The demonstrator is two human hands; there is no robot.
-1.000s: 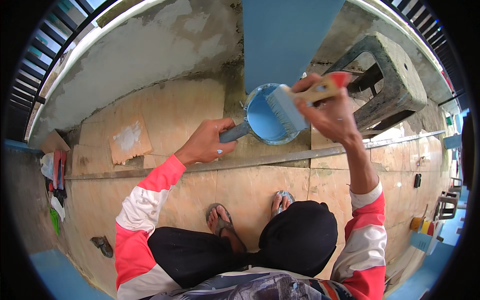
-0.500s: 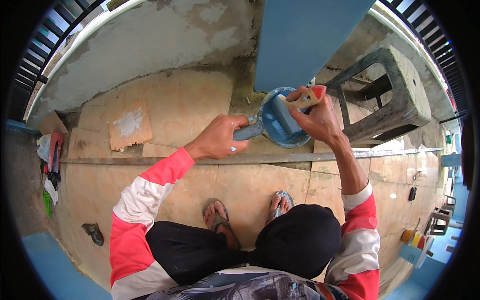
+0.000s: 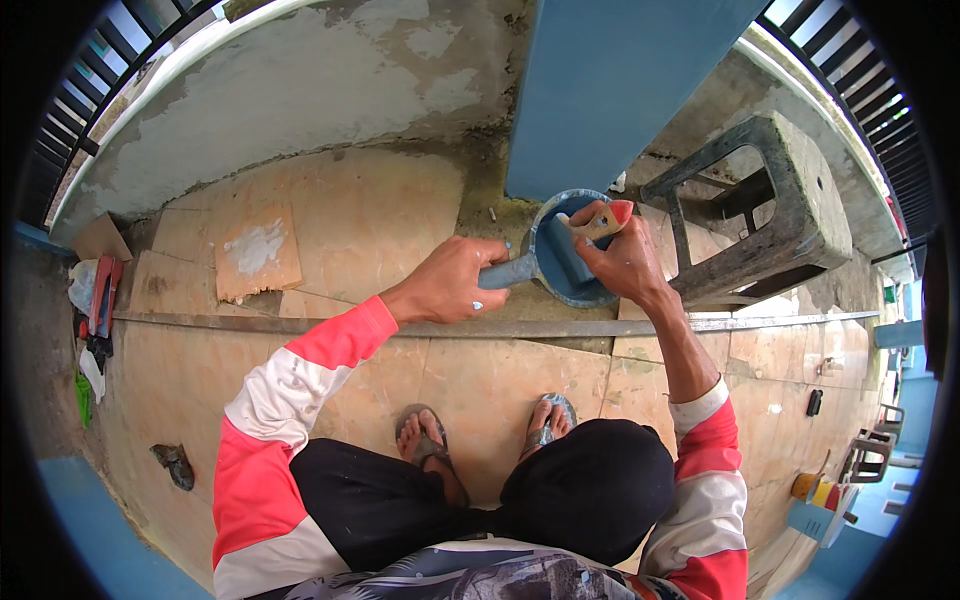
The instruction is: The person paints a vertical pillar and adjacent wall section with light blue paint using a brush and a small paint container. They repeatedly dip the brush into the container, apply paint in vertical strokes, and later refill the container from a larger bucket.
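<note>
My left hand (image 3: 450,280) is closed around the handle of a blue plastic dipper (image 3: 508,272) and holds it out before me, near the foot of a blue pillar (image 3: 620,90). Bluish paint coats the inside of the dipper's bowl. My right hand (image 3: 632,262) grips a paintbrush by its wooden handle with a red end (image 3: 604,221), over the bowl. The brush head is down inside the dipper, partly hidden by my fingers. Spots of light paint mark my left hand.
A worn dark plastic stool (image 3: 800,215) lies on its side at right. A long metal bar (image 3: 400,327) crosses the tiled floor. At left are a tile piece with whitish paste (image 3: 285,265) and a crumpled dark object (image 3: 175,465). A patchy low wall (image 3: 330,90) runs behind.
The brush handle has shifted slightly left and down relative to the dipper. Both hands keep their holds, and the view has shifted a little.
</note>
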